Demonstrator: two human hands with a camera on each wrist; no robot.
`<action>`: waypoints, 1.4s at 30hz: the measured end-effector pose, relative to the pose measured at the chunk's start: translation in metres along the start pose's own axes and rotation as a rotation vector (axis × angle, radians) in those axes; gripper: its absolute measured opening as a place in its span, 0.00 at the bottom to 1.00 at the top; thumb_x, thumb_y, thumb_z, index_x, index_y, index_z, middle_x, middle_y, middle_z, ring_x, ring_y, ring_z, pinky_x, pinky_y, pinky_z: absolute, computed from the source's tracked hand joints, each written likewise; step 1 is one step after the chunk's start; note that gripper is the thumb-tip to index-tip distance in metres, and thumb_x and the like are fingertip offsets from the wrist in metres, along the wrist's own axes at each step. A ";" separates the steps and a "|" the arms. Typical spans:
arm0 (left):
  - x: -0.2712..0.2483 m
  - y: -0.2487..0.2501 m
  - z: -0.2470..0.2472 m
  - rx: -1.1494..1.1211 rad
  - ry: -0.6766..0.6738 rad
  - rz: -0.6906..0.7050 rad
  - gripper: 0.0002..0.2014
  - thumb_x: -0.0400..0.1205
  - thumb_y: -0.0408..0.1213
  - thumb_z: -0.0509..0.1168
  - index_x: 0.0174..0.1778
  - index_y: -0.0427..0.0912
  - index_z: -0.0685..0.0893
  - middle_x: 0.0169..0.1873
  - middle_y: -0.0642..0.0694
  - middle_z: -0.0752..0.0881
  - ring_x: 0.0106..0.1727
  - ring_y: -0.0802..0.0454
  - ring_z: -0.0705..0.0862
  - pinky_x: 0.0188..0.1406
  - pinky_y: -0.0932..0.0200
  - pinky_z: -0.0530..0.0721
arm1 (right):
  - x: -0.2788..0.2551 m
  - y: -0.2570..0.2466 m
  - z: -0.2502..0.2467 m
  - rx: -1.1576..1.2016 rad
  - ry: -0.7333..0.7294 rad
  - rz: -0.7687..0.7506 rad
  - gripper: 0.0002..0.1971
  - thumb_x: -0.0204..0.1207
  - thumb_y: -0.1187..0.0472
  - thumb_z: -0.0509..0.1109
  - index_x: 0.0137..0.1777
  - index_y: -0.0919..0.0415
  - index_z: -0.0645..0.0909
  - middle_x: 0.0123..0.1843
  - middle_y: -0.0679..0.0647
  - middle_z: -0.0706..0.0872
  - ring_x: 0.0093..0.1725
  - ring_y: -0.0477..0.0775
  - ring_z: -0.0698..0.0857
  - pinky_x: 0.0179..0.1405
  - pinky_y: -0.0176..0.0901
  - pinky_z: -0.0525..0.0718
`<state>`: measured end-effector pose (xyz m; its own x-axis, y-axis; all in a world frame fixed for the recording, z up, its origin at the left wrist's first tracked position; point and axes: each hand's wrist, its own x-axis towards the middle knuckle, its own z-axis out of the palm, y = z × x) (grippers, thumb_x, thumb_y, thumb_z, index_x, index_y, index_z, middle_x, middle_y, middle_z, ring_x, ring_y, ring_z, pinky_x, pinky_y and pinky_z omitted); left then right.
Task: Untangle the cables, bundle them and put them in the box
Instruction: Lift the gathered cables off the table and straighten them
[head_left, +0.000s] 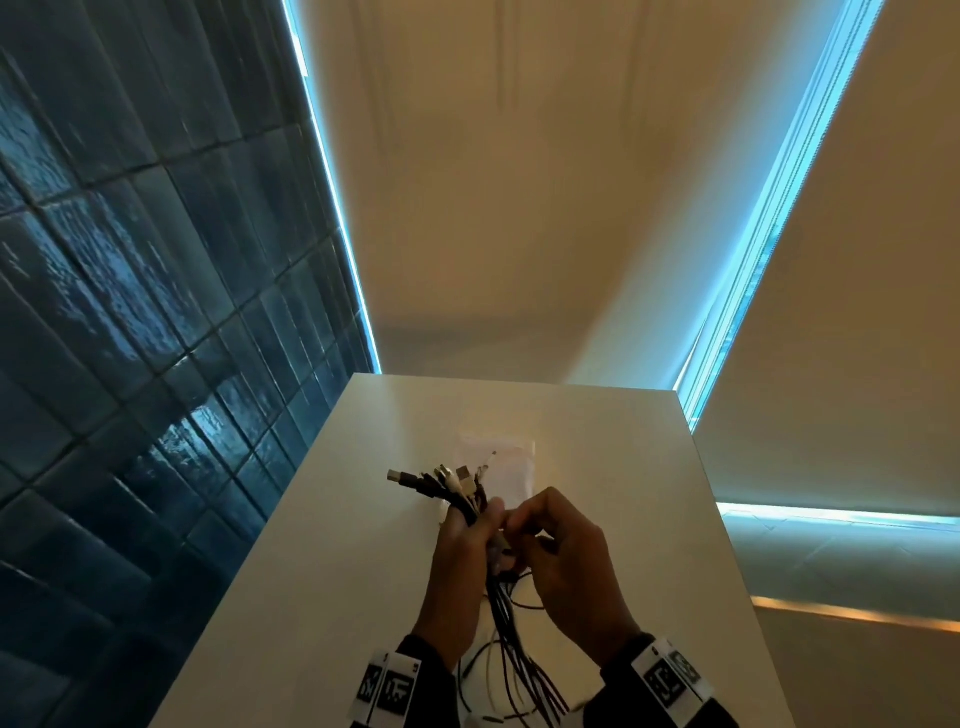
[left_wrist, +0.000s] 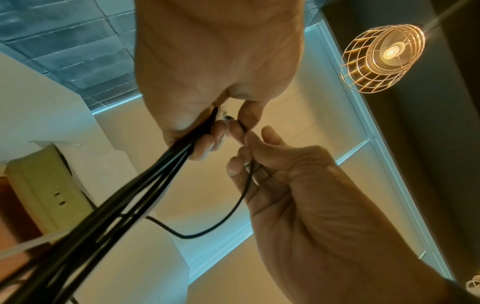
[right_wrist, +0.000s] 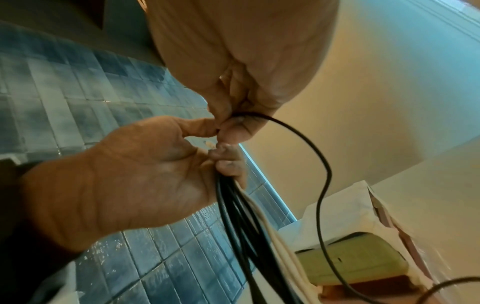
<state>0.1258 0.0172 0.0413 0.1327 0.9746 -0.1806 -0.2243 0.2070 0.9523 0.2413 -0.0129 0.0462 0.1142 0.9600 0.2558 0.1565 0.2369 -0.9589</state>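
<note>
Above the white table (head_left: 363, 519), my left hand (head_left: 485, 517) grips a bundle of black and white cables (head_left: 511, 644). Their plugs (head_left: 441, 480) fan out above the fist, and the loose ends hang down toward me. My right hand (head_left: 522, 522), close beside the left, pinches a single thin black cable (right_wrist: 323, 164) between thumb and fingertips. In the left wrist view the left hand (left_wrist: 215, 133) clamps the black bundle (left_wrist: 155, 185), while the right hand (left_wrist: 246, 150) holds the single cable (left_wrist: 233, 209), which loops down. The right wrist view shows the same pinch of the right hand (right_wrist: 228, 126) against the left hand (right_wrist: 221, 158).
A translucent plastic packet (head_left: 511, 457) lies on the table beyond the hands. A pale green block (right_wrist: 350, 265) in white wrapping shows low in the wrist views. Blue tiled wall (head_left: 130, 312) stands at the left. A wire lamp (left_wrist: 384, 57) hangs overhead.
</note>
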 end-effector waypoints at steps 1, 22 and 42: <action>0.000 -0.001 0.000 0.012 -0.001 -0.004 0.11 0.86 0.43 0.61 0.45 0.39 0.79 0.24 0.51 0.71 0.25 0.56 0.70 0.25 0.61 0.73 | -0.001 0.000 0.001 -0.006 0.025 -0.009 0.10 0.76 0.76 0.70 0.42 0.60 0.80 0.38 0.54 0.87 0.34 0.52 0.88 0.32 0.41 0.88; -0.016 0.024 0.007 -0.371 0.069 0.026 0.19 0.85 0.49 0.57 0.31 0.43 0.69 0.24 0.48 0.60 0.23 0.53 0.58 0.22 0.56 0.60 | -0.010 0.041 -0.016 0.237 -0.314 0.257 0.08 0.77 0.66 0.72 0.41 0.72 0.83 0.28 0.46 0.78 0.28 0.43 0.72 0.30 0.32 0.71; -0.030 0.069 -0.020 -0.286 0.018 0.134 0.15 0.86 0.40 0.55 0.33 0.42 0.67 0.24 0.49 0.60 0.20 0.57 0.57 0.20 0.60 0.55 | 0.009 0.101 -0.052 -0.278 -0.121 0.444 0.14 0.82 0.57 0.66 0.37 0.58 0.88 0.25 0.50 0.78 0.26 0.45 0.72 0.26 0.48 0.73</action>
<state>0.0869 0.0038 0.1079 0.0675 0.9956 -0.0647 -0.5017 0.0899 0.8604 0.3087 0.0119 -0.0425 0.1169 0.9731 -0.1985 0.3749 -0.2283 -0.8985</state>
